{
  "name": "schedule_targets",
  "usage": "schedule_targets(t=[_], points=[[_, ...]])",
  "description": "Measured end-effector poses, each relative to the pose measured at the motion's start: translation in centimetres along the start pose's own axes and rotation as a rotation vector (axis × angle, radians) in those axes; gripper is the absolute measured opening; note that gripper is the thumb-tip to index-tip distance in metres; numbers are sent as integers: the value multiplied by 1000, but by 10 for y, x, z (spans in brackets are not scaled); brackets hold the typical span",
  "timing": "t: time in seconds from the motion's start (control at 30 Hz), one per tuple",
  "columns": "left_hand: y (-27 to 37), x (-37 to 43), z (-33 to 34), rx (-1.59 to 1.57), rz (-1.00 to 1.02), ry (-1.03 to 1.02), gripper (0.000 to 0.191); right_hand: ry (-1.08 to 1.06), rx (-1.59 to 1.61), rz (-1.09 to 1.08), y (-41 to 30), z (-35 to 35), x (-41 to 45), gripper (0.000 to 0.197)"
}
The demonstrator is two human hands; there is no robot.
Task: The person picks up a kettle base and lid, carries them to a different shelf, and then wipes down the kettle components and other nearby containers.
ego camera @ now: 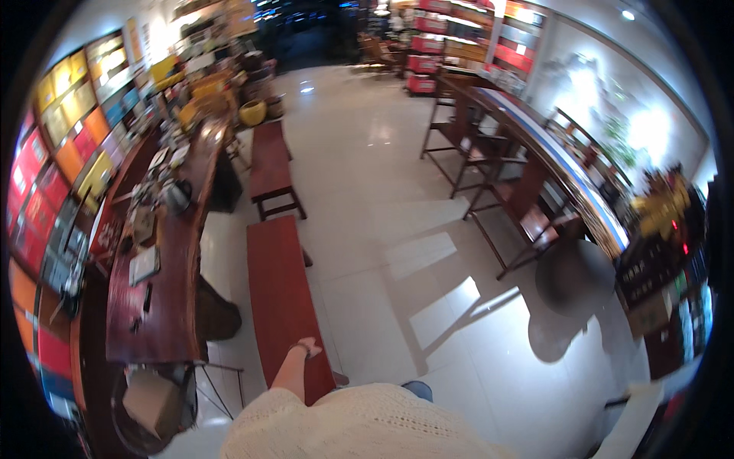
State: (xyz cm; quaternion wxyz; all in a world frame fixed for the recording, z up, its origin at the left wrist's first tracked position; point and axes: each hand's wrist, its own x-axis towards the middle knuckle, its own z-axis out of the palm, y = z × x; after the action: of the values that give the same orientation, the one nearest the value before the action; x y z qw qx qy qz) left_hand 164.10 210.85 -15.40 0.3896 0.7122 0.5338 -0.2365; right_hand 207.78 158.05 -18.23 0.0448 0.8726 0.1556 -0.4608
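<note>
My left hand (pixel 310 346), with a dark band at the wrist, is over the near end of a long red-brown wooden bench (pixel 281 275). Its fingers look curled, but they are too small to show whether anything is in them. Whether the hand touches the bench or hovers above it is unclear. My right hand is out of view. Left of the bench runs a live-edge wooden table (pixel 178 310). On it lie a pale flat tablet-like object (pixel 144 265), a slim dark object (pixel 148 297) and a small dark item (pixel 135 325). Farther along is a metal kettle (pixel 176 196).
A second wooden bench (pixel 268 163) stands beyond the first. A cardboard box (pixel 151 401) is by the table's near end. Pale glossy tiles (pixel 367 229) cover the aisle. Wooden chairs (pixel 516 201) line a long table (pixel 550 137) on the right. Shelves of coloured boxes (pixel 43 195) are at left.
</note>
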Motion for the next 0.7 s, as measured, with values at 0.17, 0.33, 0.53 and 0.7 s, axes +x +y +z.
schedule_targets(t=[0.17, 0.33, 0.53, 0.7], points=[[80, 58, -62, 63, 74, 126, 46, -50, -44, -116, -107, -93, 83, 17], [101, 77, -101, -95, 43, 244, 46, -16, -147, -264, -233, -224, 210, 13], [70, 113, -112, -629, -295, 437, 53, 606, -624, -763, -464, -497, 447, 11], [15, 36, -10, -785, -944, 371, 35, 179, 1, -867, -857, -437, 365, 15]])
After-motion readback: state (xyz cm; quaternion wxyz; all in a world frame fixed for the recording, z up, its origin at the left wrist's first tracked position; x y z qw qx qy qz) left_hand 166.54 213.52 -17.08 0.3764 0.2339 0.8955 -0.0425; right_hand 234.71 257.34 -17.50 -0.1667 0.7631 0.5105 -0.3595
